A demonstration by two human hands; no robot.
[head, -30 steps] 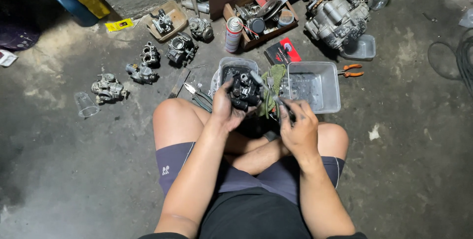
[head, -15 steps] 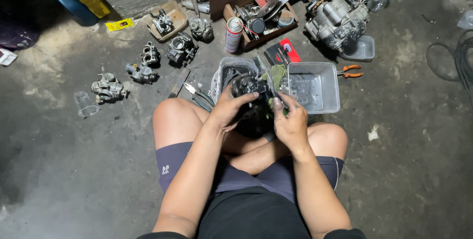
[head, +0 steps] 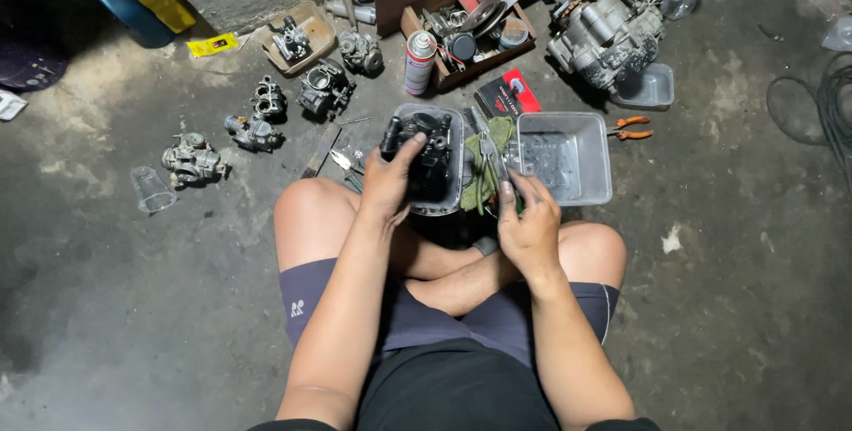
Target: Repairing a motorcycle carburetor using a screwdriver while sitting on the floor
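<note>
Head view shows the left hand [head: 390, 184] clamped on a black carburetor [head: 424, 156] — lumpy cast metal, long axis pointing away from the body, held above a clear plastic tub [head: 454, 189]. Nearer the green rag [head: 488, 160], the right hand [head: 528, 225] pinches something thin — what, I cannot tell.

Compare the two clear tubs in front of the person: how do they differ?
The left tub is smaller, and the left hand holds a black carburetor over it; the right tub is larger and squarer, with only small bits inside. The right hand is beside the right tub. Both are clear plastic, on the floor.
</note>
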